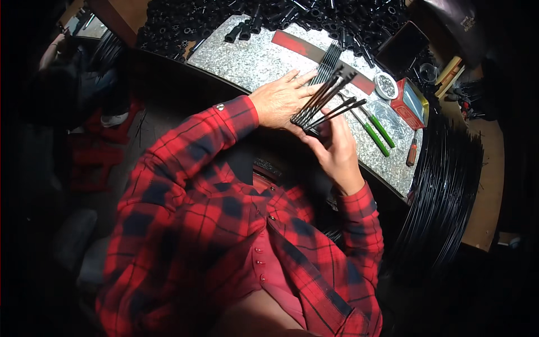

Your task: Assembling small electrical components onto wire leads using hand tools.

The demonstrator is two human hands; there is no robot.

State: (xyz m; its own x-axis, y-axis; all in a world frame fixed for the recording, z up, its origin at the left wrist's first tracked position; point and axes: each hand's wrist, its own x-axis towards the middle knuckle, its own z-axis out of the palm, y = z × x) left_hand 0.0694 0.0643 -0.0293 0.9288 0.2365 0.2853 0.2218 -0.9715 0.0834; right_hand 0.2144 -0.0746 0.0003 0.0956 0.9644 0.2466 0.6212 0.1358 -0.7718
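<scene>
At the far left, part of another person's arm (54, 49) can be seen in the dark. Next comes the speckled table (241, 62), with a big heap of black parts (185, 25) piled along its far side. Near the middle, the left hand (279, 104) is laid by the table's near edge, its fingers spread out and touched by thin black rods (316, 104). The rods are tipped up, with thick dark ends at the top and their low ends kept between the 2 hands. More thin rods (331, 59) are laid across a long red strip (300, 50). The right hand (339, 149) is curled near the low ends, with its thumb set apart from its fingers. It cannot be told which hand the rods are gripped by, or how tightly. Farther right, pliers (376, 139) with 2 green handles are laid on the table. Beyond them, a white bowl (386, 86) is filled with small bits, and a red box (409, 104) is set just beside it. A screwdriver (412, 154) is left near the table's right edge. At the far right, many long black rods (443, 185) are bunched together.
</scene>
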